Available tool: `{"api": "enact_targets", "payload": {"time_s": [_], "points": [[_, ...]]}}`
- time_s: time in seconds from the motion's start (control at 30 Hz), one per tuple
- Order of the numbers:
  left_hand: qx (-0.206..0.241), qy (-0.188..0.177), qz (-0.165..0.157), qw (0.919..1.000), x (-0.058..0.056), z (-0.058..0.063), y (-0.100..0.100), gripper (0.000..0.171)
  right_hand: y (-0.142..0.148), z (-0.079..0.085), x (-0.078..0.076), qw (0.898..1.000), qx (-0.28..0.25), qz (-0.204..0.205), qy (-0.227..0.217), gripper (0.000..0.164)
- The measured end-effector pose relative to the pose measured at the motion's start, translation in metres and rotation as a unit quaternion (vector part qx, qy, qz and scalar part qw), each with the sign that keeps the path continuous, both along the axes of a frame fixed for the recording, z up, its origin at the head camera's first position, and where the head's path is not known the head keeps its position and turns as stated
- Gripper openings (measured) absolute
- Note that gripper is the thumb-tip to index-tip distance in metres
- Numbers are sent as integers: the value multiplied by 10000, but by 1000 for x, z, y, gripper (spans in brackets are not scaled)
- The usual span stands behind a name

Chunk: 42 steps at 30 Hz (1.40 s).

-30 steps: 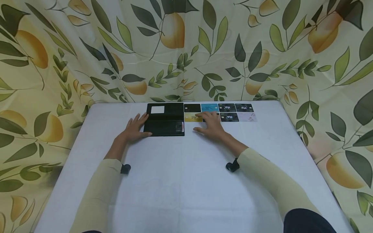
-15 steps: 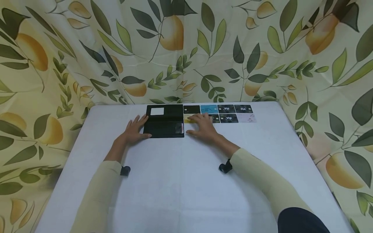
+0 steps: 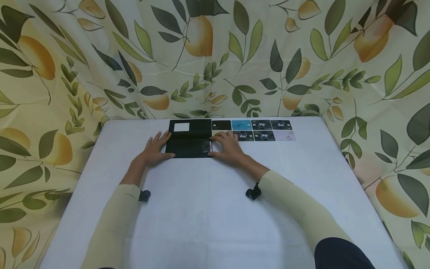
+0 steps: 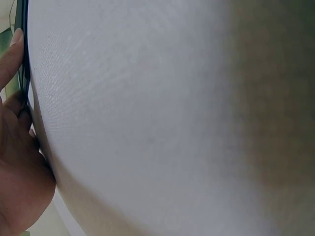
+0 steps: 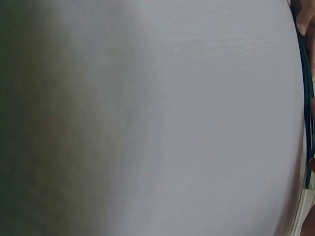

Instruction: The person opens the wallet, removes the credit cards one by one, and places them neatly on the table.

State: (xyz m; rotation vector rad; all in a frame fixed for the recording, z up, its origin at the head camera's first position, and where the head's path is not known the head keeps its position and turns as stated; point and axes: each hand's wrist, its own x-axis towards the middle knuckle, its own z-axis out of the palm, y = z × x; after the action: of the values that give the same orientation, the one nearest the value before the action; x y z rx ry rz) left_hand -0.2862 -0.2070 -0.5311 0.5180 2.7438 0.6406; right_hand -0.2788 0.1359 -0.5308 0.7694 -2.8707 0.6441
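A black wallet (image 3: 189,129) lies spread flat on the table, with a white patch in its upper half and a card slot at its lower right. Along its left edge rests my left hand (image 3: 154,152), fingers spread and the thumb on the lower left corner. My right hand (image 3: 229,148) touches the wallet's right edge with fingertips and thumb. It partly covers a yellow card (image 3: 216,132). In the left wrist view the left thumb lies on the wallet's edge (image 4: 25,44). The right wrist view catches only the wallet's edge (image 5: 306,83) and bits of fingers.
Right of the wallet, several cards lie in two rows, among them a blue card (image 3: 241,124), black Vip cards (image 3: 264,135) and a pale pink card (image 3: 284,135). A white cloth covers the table (image 3: 201,209). Behind hangs a leaf-patterned curtain (image 3: 215,74).
My right hand has slid left from over the cards to the wallet's right edge, uncovering a black card in the lower row. The left hand and the wallet have stayed in place.
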Motion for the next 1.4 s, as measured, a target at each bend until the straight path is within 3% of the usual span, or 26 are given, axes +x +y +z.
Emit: {"api": "enact_targets", "payload": {"time_s": [0.47,1.03,1.4], "points": [[-28,18,0,10000,1,3,1,98,-3,-2,-2,10000,80,19,-39,53],[-23,-56,-33,10000,1,4,1,98,-10,-1,-3,9998,68,-168,14,54],[-50,-77,-31,10000,0,4,1,97,-7,-1,-4,9996,82,55,276,50]]}}
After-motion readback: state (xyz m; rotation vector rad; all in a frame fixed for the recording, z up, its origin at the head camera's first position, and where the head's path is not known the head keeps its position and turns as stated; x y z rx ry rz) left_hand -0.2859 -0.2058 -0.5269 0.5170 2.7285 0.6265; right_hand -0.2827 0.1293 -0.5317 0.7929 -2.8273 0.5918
